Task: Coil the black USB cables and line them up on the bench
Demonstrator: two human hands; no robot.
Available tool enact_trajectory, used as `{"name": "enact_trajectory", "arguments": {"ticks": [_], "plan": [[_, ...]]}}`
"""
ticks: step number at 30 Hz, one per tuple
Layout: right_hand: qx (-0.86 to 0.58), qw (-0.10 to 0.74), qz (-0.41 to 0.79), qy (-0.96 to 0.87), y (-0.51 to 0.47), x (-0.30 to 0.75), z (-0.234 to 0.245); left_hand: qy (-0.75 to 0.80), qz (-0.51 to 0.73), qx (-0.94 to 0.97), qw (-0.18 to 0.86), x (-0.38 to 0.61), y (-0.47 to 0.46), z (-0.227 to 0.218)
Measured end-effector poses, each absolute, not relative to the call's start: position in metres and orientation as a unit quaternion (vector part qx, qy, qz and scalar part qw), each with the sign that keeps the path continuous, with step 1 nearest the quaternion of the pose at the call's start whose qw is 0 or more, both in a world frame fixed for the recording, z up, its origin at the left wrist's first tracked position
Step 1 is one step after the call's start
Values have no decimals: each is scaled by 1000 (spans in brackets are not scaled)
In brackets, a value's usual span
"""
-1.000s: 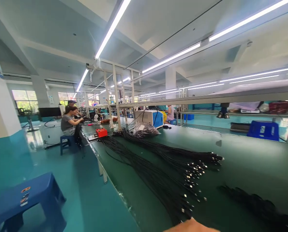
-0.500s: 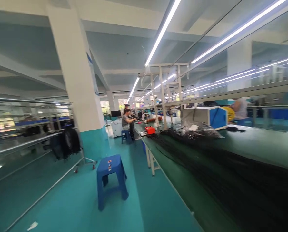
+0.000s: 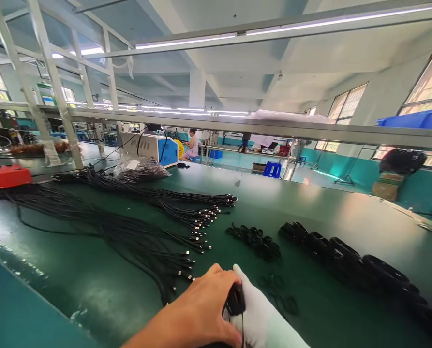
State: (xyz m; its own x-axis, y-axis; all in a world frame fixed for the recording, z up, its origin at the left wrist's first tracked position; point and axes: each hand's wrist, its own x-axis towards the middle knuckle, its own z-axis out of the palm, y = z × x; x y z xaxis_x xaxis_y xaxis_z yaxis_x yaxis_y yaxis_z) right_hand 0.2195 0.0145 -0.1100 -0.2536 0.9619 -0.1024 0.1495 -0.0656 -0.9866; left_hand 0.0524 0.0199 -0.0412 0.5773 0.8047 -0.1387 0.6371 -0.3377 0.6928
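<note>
My bare left hand [image 3: 204, 302] curls around a black coiled cable [image 3: 236, 300] at the bottom centre. Pressed against the coil's other side is my right hand [image 3: 261, 314], in a white glove; its fingers are partly hidden. To the left, long black cables [image 3: 107, 212] with metal plug ends lie spread on the green table [image 3: 103, 280]. Small black loops, perhaps ties [image 3: 257, 241], are heaped beyond my hands, with a few thin loops nearer. A row of coiled black cables [image 3: 342, 256] runs along the right.
A red box with buttons [image 3: 7, 176] stands at the left. Farther back are a clear plastic bag [image 3: 139, 166] and a blue-and-white machine [image 3: 167, 151]. A metal shelf rail [image 3: 216, 121] crosses above the table. Someone sits [image 3: 193, 145] beyond it.
The view has swung right and down from the aisle with the blue stool to the table. Both my hands have come into view, with a coiled cable between them.
</note>
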Motion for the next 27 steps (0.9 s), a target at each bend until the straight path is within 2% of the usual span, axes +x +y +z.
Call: {"name": "enact_trajectory", "arguments": {"ticks": [3, 5, 7, 9, 11, 13, 16, 19, 22, 25, 27], "plan": [[-515, 363, 513, -583, 8, 220, -100, 460, 21, 830, 315, 56, 35, -34], [-531, 360, 493, -587, 6, 219, -94, 421, -30, 826, 373, 52, 50, -31], [-547, 365, 468, -590, 7, 217, -88, 395, -8, 804, 445, 47, 60, -31], [-544, 392, 444, -594, 7, 216, -82, 400, 58, 793, 456, 44, 60, -36], [-480, 432, 498, -578, 5, 216, -77, 404, 90, 803, 430, 46, 52, -43], [-360, 449, 625, -527, 1, 218, -74, 401, 76, 803, 435, 49, 42, -50], [-213, 467, 746, -424, -4, 219, -76, 426, 63, 727, 535, 52, 35, -50], [-156, 485, 762, -399, -1, 215, -85, 417, 172, 593, 667, 51, 38, -39], [-128, 458, 772, -422, 5, 212, -94, 359, 309, 501, 724, 52, 39, -29], [-155, 461, 765, -423, 8, 211, -93, 346, 360, 497, 710, 53, 35, -27], [-194, 455, 763, -417, 8, 212, -90, 377, 379, 566, 628, 54, 31, -27]]}}
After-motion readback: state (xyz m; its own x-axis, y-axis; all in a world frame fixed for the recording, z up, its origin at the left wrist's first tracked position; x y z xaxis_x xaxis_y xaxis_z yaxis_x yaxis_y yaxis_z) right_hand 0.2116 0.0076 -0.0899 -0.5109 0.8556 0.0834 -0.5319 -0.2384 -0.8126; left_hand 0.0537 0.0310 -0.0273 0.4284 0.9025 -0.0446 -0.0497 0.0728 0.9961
